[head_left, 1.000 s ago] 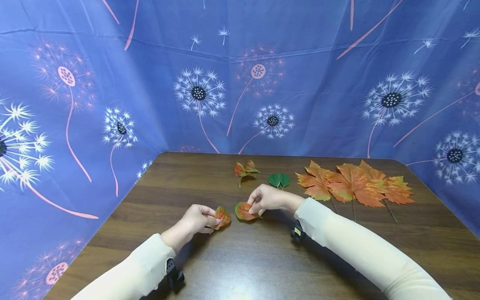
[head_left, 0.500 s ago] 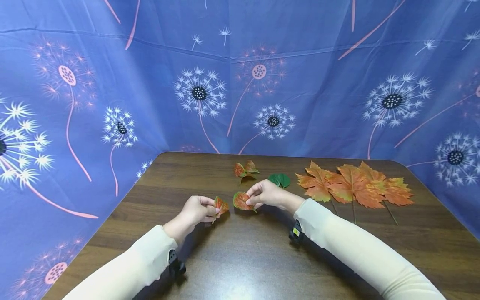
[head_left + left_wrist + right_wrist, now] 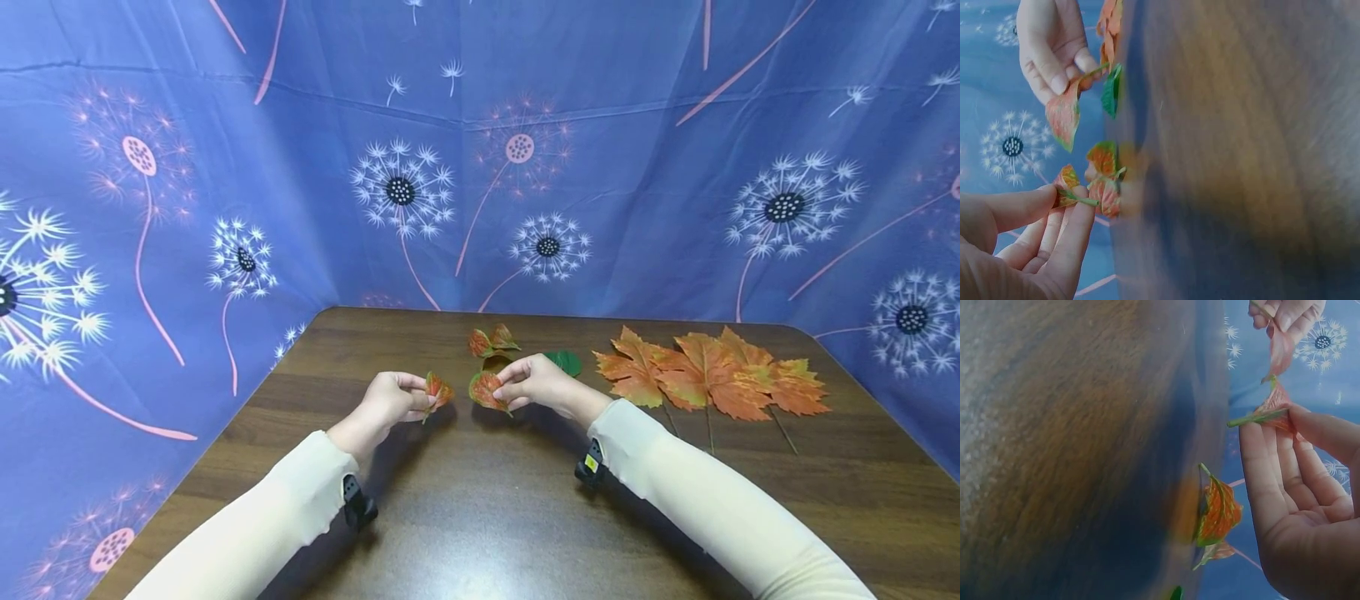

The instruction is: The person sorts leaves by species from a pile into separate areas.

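Observation:
My left hand (image 3: pixel 388 402) pinches a small red-orange leaf with a green edge (image 3: pixel 439 390) between thumb and fingers. In the left wrist view its short green stem (image 3: pixel 1079 199) lies across the fingertips. Just to the right, my right hand (image 3: pixel 546 387) pinches a similar rounded leaf (image 3: pixel 487 391), turned toward the first one with a small gap between them. The right wrist view shows that leaf's stem (image 3: pixel 1250 419) running over the index finger. Both hands are raised above the wooden table (image 3: pixel 480 492), casting shadows on it.
Behind the hands lie more small red-orange leaves (image 3: pixel 501 337). A green leaf (image 3: pixel 566 362), partly hidden by my right hand, is beside them. Several large orange maple leaves (image 3: pixel 705 367) with stems overlap at the right. A blue dandelion-print cloth (image 3: pixel 480 208) hangs behind the table.
Both hands have moved away from me toward the back of the table, each still pinching its leaf. My right hand now covers part of the green leaf.

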Action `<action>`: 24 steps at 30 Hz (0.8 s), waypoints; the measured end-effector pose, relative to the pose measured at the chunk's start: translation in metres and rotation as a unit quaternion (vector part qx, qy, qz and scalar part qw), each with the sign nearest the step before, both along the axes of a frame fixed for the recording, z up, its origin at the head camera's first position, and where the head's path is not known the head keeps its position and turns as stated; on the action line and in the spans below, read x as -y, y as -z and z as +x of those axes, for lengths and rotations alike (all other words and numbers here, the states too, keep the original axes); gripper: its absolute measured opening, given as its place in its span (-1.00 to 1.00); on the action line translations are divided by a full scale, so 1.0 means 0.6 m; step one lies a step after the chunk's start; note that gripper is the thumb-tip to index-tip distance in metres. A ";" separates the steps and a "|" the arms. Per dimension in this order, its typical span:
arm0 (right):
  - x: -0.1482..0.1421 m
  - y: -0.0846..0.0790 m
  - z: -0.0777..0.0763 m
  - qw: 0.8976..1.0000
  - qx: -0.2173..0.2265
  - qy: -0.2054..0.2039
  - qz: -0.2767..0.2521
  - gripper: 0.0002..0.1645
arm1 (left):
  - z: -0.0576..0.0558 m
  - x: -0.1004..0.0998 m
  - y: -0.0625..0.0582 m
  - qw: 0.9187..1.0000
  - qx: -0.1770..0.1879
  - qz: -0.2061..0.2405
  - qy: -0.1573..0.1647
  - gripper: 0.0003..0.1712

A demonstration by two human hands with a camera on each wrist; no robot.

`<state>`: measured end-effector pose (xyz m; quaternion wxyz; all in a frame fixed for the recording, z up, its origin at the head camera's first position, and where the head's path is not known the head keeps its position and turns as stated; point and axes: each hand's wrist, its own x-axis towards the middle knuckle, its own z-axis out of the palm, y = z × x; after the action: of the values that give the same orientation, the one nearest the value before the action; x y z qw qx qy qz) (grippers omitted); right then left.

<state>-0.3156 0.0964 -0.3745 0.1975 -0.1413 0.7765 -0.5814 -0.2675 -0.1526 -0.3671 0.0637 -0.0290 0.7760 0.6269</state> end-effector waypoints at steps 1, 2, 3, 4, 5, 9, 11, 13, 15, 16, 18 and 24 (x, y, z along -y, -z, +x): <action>0.000 0.000 -0.001 1.000 0.000 0.002 -0.002 -0.74 | -0.003 0.001 -0.001 1.000 0.000 -0.003 0.000 -0.74; 0.000 0.001 -0.001 1.000 -0.001 0.003 -0.003 -0.74 | -0.006 0.001 -0.002 1.000 0.001 -0.005 -0.003 -0.74; 0.001 0.001 -0.001 1.000 -0.002 0.005 -0.002 -0.74 | -0.010 0.002 -0.002 1.000 0.001 -0.006 -0.004 -0.73; 0.001 0.002 -0.002 1.000 -0.003 0.007 -0.001 -0.74 | -0.013 0.002 -0.001 1.000 0.002 -0.004 -0.007 -0.74; 0.000 0.004 -0.003 1.000 -0.004 0.009 -0.001 -0.74 | -0.017 0.003 0.000 1.000 0.003 -0.005 -0.009 -0.74; -0.004 0.007 -0.009 1.000 -0.007 0.017 0.007 -0.74 | -0.034 0.000 0.001 1.000 0.012 -0.007 -0.017 -0.76; -0.006 0.008 -0.014 1.000 -0.007 0.023 0.010 -0.75 | -0.043 -0.002 0.000 1.000 0.016 -0.008 -0.018 -0.77; -0.005 0.010 -0.018 1.000 -0.006 0.027 0.009 -0.75 | -0.051 -0.002 -0.001 1.000 0.018 -0.010 -0.019 -0.77; -0.001 0.014 -0.025 1.000 -0.003 0.029 0.004 -0.76 | -0.057 -0.003 -0.001 0.999 0.018 -0.019 -0.024 -0.78; 0.001 0.017 -0.027 1.000 -0.003 0.027 0.002 -0.76 | -0.059 -0.002 -0.001 0.999 0.019 -0.021 -0.025 -0.78; 0.007 0.020 -0.033 1.000 0.001 0.032 0.002 -0.76 | -0.064 -0.002 0.000 0.999 0.019 -0.027 -0.026 -0.78; 0.020 0.022 -0.050 0.998 -0.009 0.064 0.016 -0.74 | -0.084 -0.004 0.001 0.999 0.012 -0.034 -0.030 -0.77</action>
<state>-0.3455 0.0842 -0.3876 0.1550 -0.0931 0.7949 -0.5792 -0.3182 -0.1504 -0.3679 0.0529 -0.0623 0.7945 0.6018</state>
